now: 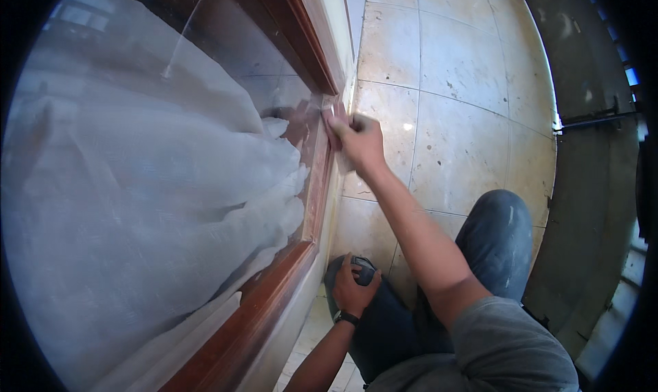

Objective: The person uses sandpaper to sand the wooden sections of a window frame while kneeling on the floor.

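apparently, a pinkish sheet (332, 137) is grasped by the nearer right hand (359, 142); left of its fingers, the wooden frame (317, 193) is aligned near-to-far.

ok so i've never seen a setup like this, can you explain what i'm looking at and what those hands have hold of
There's no machine here, just a person's two bare hands. The single picture comes from a wide fisheye camera worn on their head, looking down, so straight edges bend near the rim.

The right hand reaches to a wooden frame, pinching a thin, reddish piece against a paler stretch of it. Blur hides exactly what that piece is. The left hand holds no tool; it rests on the left knee, with a dark wristband below it.

On the left, a white curtain hangs behind what looks like glass. The tiled floor has dark specks and stains, and a dark panel stands along the right.
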